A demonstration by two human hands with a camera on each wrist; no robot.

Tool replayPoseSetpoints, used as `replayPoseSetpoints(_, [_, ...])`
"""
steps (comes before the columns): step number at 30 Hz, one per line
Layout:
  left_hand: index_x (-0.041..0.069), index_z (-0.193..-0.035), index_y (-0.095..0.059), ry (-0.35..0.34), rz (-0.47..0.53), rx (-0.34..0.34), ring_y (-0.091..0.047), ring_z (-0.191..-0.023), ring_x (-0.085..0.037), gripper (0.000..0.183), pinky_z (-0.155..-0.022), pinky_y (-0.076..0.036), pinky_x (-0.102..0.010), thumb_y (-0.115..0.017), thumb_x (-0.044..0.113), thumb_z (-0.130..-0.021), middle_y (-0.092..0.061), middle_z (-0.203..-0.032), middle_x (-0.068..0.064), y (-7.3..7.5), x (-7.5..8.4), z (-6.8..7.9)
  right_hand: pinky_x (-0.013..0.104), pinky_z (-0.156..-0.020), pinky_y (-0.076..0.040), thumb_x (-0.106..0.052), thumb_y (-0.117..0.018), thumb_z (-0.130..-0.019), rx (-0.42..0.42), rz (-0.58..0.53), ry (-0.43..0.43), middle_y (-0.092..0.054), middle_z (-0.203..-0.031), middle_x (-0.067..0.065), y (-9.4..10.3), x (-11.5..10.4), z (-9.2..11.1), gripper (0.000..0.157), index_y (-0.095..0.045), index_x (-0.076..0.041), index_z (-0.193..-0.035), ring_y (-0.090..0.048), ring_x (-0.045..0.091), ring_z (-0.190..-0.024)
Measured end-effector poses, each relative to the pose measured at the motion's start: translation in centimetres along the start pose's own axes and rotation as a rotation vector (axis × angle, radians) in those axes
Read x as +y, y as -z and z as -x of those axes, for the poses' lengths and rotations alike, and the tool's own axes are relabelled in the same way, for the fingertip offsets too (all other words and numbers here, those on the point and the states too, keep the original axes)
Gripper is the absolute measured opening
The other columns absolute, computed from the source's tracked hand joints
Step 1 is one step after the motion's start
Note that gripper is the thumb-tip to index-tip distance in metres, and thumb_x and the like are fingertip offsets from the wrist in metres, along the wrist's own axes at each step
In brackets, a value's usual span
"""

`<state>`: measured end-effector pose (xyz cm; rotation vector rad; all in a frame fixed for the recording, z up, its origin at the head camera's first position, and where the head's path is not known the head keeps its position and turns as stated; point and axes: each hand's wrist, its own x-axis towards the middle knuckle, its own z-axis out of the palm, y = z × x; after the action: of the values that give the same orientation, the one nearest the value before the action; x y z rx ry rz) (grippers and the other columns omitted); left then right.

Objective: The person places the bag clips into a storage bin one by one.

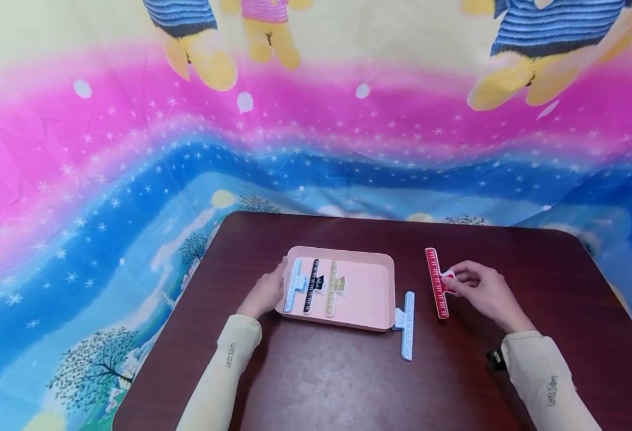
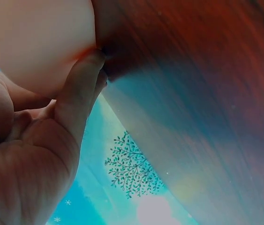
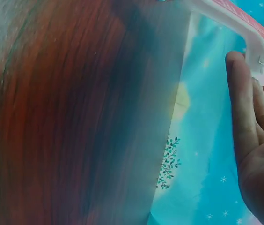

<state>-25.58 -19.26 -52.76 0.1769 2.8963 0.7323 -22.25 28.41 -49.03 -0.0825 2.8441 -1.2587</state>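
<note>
A shallow pink tray [image 1: 366, 293] rests on the table, and my left hand [image 1: 267, 293] grips its left side. In the left wrist view the fingers [image 2: 78, 89] lie against the tray's outer wall. Inside the tray, a light blue piano-key clip [image 1: 293, 286], a black one [image 1: 311, 290] and a gold one [image 1: 332, 290] lie side by side on the left. My right hand [image 1: 485, 293] pinches the handle of a red piano-key clip [image 1: 435, 284], right of the tray. In the right wrist view, part of the red clip [image 3: 244, 21] shows at the top right.
Another light blue clip [image 1: 409, 335] lies at the tray's front right corner, its handle close to the tray wall. A small black object [image 1: 495, 360] is partly hidden by the right sleeve. The dark brown table [image 1: 316, 383] meets a colourful printed cloth [image 1: 305, 131] behind.
</note>
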Motion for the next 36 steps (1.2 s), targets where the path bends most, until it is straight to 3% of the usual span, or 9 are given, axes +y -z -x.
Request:
replayPoseSetpoints(3, [0.007, -0.166, -0.021, 0.012, 0.003, -0.009, -0.050, -0.142, -0.037, 0.059, -0.120, -0.039, -0.052, -0.040, 0.014, -0.110, -0.043, -0.161, -0.020, 0.0, 0.2, 0.1, 0.026, -0.074, -0.060, -0.042, -0.071, -0.098, -0.006, -0.035, -0.011, -0.075, -0.109, 0.016, 0.1, 0.1, 0.1, 0.046, -0.066, -0.005, -0.124, -0.073, 0.022, -0.089])
replayPoseSetpoints(9, [0.005, -0.165, -0.023, 0.000, -0.006, 0.013, -0.052, -0.140, -0.038, 0.058, -0.119, -0.040, -0.052, -0.041, 0.012, -0.110, -0.044, -0.160, -0.021, 0.0, 0.2, 0.1, 0.045, -0.078, -0.065, -0.026, -0.068, -0.102, -0.021, -0.258, 0.021, -0.065, -0.120, 0.030, 0.2, 0.5, 0.2, 0.046, -0.055, 0.001, -0.137, -0.076, 0.017, -0.083])
replayPoseSetpoints(11, [0.005, -0.165, -0.023, -0.001, -0.010, 0.013, -0.054, -0.139, -0.038, 0.059, -0.118, -0.041, -0.052, -0.041, 0.012, -0.110, -0.046, -0.159, -0.021, -0.1, 0.1, 0.1, 0.045, -0.076, -0.065, -0.023, -0.068, -0.102, -0.011, -0.281, 0.033, -0.063, -0.120, 0.030, 0.4, 0.7, 0.4, 0.044, -0.056, 0.001, -0.137, -0.076, 0.014, -0.082])
replayPoseSetpoints(16, [0.007, -0.165, -0.022, 0.000, -0.016, 0.009, -0.057, -0.135, -0.036, 0.059, -0.116, -0.044, -0.052, -0.041, 0.014, -0.110, -0.050, -0.155, -0.022, -0.3, 0.0, 0.0, 0.039, -0.077, -0.065, -0.023, -0.068, -0.102, -0.008, -0.338, 0.032, -0.066, -0.113, 0.019, 0.7, 1.1, 0.7, 0.042, -0.059, 0.004, -0.134, -0.077, 0.015, -0.083])
replayPoseSetpoints(21, [0.006, -0.165, -0.023, -0.010, -0.022, 0.022, -0.057, -0.135, -0.036, 0.059, -0.116, -0.044, -0.051, -0.041, 0.013, -0.110, -0.050, -0.155, -0.022, -0.3, -0.1, 0.1, 0.032, -0.081, -0.064, -0.024, -0.072, -0.099, -0.071, -0.419, -0.001, -0.067, -0.110, 0.001, 1.1, 1.5, 0.7, 0.052, -0.056, 0.004, -0.140, -0.077, 0.015, -0.090])
replayPoseSetpoints(27, [0.005, -0.165, -0.024, -0.009, -0.024, 0.016, -0.057, -0.136, -0.036, 0.059, -0.115, -0.044, -0.052, -0.041, 0.012, -0.109, -0.049, -0.156, -0.022, -0.2, 0.0, 0.3, 0.021, -0.085, -0.059, -0.028, -0.076, -0.096, -0.130, -0.352, -0.015, -0.065, -0.115, -0.008, 1.2, 1.7, 0.7, 0.059, -0.053, -0.003, -0.145, -0.072, 0.004, -0.098])
replayPoseSetpoints(36, [0.006, -0.165, -0.023, -0.008, -0.012, 0.011, -0.053, -0.140, -0.036, 0.058, -0.118, -0.041, -0.051, -0.040, 0.013, -0.110, -0.045, -0.159, -0.021, -0.1, 0.0, 0.2, 0.017, -0.084, -0.058, -0.029, -0.078, -0.094, -0.088, -0.311, 0.034, -0.067, -0.115, -0.006, 0.8, 1.3, 0.4, 0.060, -0.054, -0.002, -0.142, -0.072, 0.002, -0.097])
